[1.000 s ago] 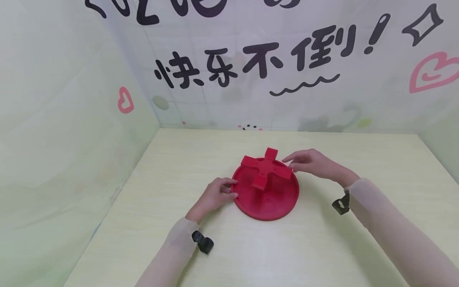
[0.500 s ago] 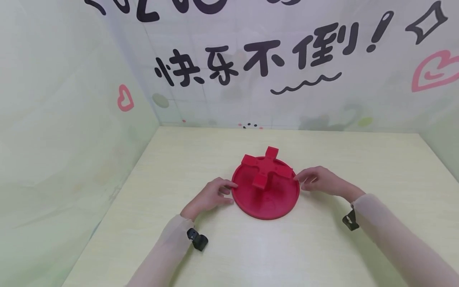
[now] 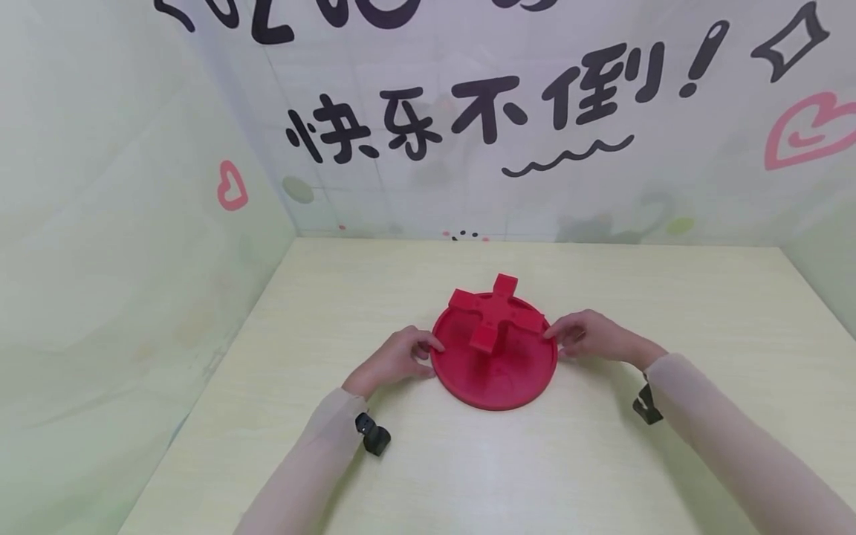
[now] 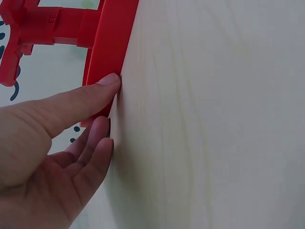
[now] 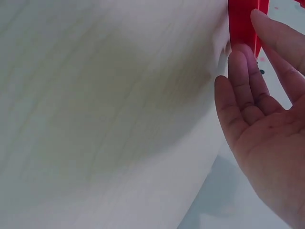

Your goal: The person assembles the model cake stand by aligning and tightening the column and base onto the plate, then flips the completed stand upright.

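Note:
A red round base (image 3: 491, 386) with a raised rim lies on the table. A red four-armed cross piece (image 3: 493, 310) with block-like ends stands above it on a short post, seen side-on in the left wrist view. My left hand (image 3: 394, 360) holds the rim's left side, the thumb (image 4: 107, 86) lying against the outer wall near the tabletop. Opposite it, my right hand (image 3: 598, 340) holds the rim's right side, with fingertips (image 5: 238, 59) against the outer wall and one digit over the edge. The rim hides parts of the fingers.
The pale wood-grain table (image 3: 435, 475) meets a printed back wall (image 3: 414, 200) with black lettering and pink hearts. A pale green side wall (image 3: 134, 297) borders it on the left. Each forearm carries a black wrist device (image 3: 372, 435).
My right hand has come down and toward me from beside the cross piece to the rim's right side, and grips it. The left hand has shifted slightly at the rim. The base stays put.

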Action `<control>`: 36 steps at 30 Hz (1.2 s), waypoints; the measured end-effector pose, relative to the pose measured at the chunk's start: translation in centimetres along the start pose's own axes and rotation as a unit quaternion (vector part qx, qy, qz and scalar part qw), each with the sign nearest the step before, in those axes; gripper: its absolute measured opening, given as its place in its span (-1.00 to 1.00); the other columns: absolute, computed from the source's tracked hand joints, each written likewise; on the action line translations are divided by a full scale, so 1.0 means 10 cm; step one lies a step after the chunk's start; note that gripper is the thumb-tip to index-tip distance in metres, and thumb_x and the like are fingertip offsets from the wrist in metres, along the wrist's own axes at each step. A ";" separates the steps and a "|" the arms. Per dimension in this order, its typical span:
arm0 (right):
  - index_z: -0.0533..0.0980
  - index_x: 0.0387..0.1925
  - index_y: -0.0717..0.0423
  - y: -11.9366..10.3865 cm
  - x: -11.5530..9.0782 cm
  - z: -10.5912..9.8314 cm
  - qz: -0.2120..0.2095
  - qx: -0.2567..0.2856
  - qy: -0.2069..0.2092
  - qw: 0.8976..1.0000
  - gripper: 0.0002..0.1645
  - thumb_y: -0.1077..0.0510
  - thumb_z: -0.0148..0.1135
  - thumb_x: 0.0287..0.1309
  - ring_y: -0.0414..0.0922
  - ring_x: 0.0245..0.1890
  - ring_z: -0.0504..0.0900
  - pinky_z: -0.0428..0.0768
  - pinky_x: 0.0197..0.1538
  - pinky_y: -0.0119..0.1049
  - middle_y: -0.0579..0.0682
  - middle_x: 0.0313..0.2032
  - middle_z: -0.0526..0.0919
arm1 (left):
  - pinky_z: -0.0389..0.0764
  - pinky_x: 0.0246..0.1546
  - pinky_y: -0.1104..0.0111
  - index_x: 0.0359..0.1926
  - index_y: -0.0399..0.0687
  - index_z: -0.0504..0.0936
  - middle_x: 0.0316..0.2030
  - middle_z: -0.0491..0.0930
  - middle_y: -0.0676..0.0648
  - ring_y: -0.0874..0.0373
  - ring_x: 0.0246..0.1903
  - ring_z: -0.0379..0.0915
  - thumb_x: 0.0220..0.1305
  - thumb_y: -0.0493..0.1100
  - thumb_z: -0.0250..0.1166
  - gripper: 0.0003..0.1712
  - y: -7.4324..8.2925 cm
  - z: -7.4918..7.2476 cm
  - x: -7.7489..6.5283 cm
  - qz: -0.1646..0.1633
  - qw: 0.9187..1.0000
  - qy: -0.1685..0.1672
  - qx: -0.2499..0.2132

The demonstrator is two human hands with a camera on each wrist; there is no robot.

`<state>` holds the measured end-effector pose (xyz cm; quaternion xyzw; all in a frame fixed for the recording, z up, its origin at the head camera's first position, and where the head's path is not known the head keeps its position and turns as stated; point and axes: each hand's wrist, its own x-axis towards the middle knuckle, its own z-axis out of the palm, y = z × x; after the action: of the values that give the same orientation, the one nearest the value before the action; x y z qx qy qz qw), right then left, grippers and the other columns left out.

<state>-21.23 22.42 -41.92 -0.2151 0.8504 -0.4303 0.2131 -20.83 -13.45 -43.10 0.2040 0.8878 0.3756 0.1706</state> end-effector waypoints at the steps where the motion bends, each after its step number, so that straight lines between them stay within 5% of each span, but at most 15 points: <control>1: 0.52 -0.04 0.27 0.00 0.01 0.00 0.003 0.000 -0.003 1.000 -0.58 0.38 0.30 -0.03 -0.05 -0.26 0.55 0.58 -0.25 -0.30 0.12 -0.17 0.57 | 0.54 -0.32 0.42 -0.11 -0.05 0.61 -0.26 0.42 0.00 0.13 -0.25 0.38 -0.06 -0.33 0.43 -0.60 0.00 -0.01 0.01 0.000 1.000 -0.004 0.000; 18: 0.56 -0.13 0.16 0.06 0.13 0.05 -0.008 -0.057 0.005 0.998 -0.56 0.35 0.41 -0.16 -0.04 -0.26 0.45 0.56 -0.29 -0.31 0.03 -0.23 0.52 | 0.53 -0.34 0.42 -0.18 -0.07 0.61 -0.31 0.46 0.00 0.10 -0.28 0.37 -0.07 -0.35 0.43 -0.64 0.01 -0.06 0.08 -0.002 1.000 -0.025 0.003; 27: 0.58 -0.19 0.12 0.06 0.13 0.07 0.005 -0.072 0.019 0.997 -0.61 0.34 0.43 -0.18 -0.03 -0.23 0.42 0.56 -0.30 -0.31 0.03 -0.23 0.49 | 0.47 -0.34 0.42 -0.37 -0.10 0.56 -0.39 0.41 -0.01 0.11 -0.34 0.34 -0.11 -0.33 0.46 -0.74 -0.02 -0.07 0.10 0.073 0.996 -0.024 0.041; 36: 0.57 -0.14 0.13 0.04 0.09 0.06 0.002 -0.076 0.025 0.997 -0.59 0.35 0.39 -0.14 0.00 -0.19 0.43 0.57 -0.27 -0.29 0.06 -0.19 0.49 | 0.46 -0.37 0.43 -0.38 -0.11 0.55 -0.44 0.43 -0.05 0.11 -0.38 0.35 -0.14 -0.28 0.48 -0.72 -0.03 -0.09 0.09 0.105 0.993 -0.029 0.039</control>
<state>-21.70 21.76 -42.76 -0.2179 0.8863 -0.3690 0.1757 -22.07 -13.71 -42.89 0.3131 0.8701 0.3506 0.1481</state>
